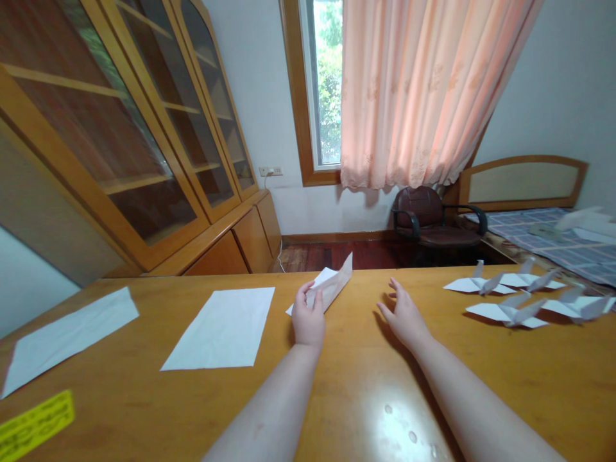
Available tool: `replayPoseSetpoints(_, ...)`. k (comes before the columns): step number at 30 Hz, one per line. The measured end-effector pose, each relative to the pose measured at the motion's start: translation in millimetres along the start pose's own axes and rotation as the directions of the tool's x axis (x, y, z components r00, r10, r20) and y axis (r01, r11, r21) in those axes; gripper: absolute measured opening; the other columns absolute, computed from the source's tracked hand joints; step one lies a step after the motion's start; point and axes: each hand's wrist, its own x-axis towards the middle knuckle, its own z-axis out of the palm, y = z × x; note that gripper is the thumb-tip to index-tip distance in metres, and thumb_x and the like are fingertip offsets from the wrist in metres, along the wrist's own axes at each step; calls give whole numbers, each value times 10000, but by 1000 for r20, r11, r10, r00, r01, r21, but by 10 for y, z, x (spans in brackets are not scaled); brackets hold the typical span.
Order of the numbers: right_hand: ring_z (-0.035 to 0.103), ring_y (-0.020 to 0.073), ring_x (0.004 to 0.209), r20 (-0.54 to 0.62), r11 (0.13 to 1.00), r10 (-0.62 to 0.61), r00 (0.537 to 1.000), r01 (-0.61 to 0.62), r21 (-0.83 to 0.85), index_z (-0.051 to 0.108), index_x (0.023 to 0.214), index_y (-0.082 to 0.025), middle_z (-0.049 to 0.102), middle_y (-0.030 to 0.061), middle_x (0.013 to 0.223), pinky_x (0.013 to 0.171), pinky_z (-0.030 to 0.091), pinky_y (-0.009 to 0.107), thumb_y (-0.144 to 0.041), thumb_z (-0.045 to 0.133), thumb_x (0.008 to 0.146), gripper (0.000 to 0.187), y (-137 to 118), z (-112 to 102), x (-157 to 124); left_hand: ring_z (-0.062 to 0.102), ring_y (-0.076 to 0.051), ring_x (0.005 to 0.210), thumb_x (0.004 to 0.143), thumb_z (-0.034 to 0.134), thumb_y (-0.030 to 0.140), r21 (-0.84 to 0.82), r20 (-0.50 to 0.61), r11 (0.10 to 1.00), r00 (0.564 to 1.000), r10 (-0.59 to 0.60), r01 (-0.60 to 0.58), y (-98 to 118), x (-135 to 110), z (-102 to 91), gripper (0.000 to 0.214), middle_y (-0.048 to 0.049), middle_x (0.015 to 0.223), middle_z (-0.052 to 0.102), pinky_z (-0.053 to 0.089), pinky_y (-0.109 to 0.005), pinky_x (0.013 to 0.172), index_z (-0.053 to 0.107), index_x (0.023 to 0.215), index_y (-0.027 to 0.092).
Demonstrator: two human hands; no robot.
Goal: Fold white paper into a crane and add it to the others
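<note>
Left hand (308, 319) pinches the near end of a half-folded paper plane (330, 286), lying w/ its nose lifted off the bench (366, 398) at the far edge. Right hand (405, 314) hovers apart, fingers spread, holding nothing. Best approach, prob.: right hand presses the fold flat while left steadies it, edges aligned before creasing.

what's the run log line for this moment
left hand: holds folded paper | right hand: open, over table | flat sheet at left | paper planes at right
</note>
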Motion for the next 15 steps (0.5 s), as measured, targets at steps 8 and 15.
replayPoseSetpoints(8, 336, 289, 1293, -82, 978, -176, 981, 165, -129, 263, 1398, -139, 349, 164, 1420, 1064, 289, 461, -342, 547, 778, 711, -92, -91, -6, 615, -156, 859, 782, 609, 193, -264, 389, 918, 838, 383, -297, 32, -102, 90, 86, -35, 865, 681, 482, -283, 827, 687, 817, 203)
replayPoseSetpoints(15, 422, 258, 1251, 170, 940, -302, 938, 323, -112, 566, 1198, -210, 497, 102, 1341, 1092, 224, 492, -200, 550, 728, 470, -136, -115, -23, 629, -160, 881, 767, 634, 197, -245, 623, 910, 665, 412, -333, 72, -143, 92, 118, -31, 898, 706, 479, -294, 873, 715, 849, 222)
